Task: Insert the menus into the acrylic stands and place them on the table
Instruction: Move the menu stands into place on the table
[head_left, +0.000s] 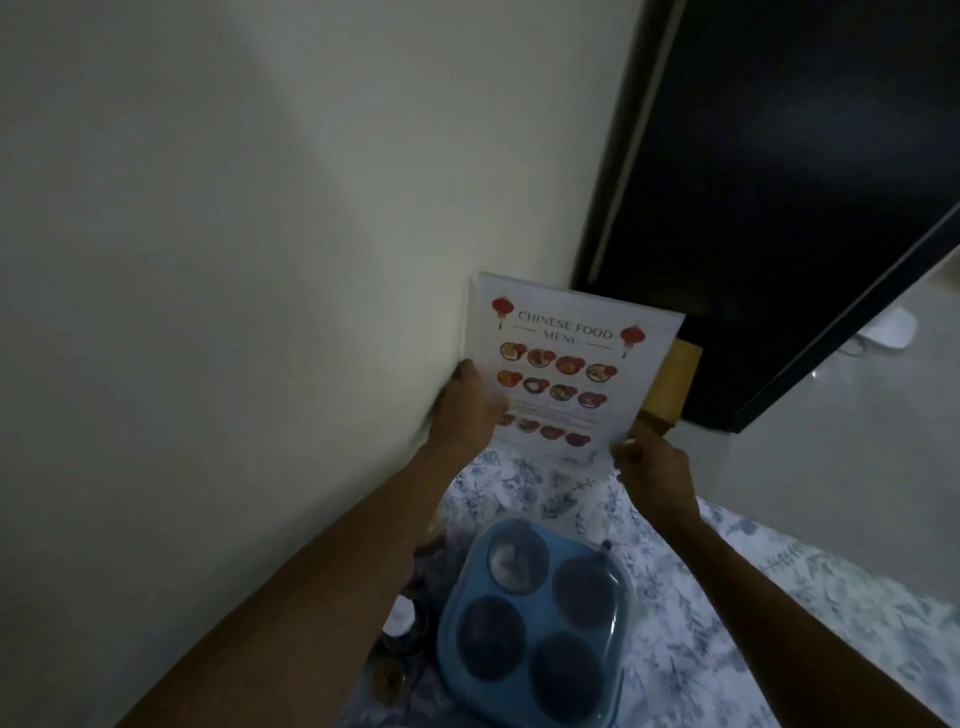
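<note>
Menu (566, 364), headed "CHINESE FOOD MENU", stands upright with its long axis vertical and its printed face toward the camera, at the far end of the floral-clothed table (691, 587) beside the wall (260, 260). Whether an acrylic stand encloses it cannot be told. Left hand (467, 410) is clamped on its left edge; right hand (652, 467) pinches its lower right corner. Nearer, a blue four-compartment container (530, 623) under a clear lid holds dark contents, unclear in the dim light

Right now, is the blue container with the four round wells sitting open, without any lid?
No: a clear lid covers the blue container on the floral tablecloth, and its rim and sheen show over the wells.
</note>
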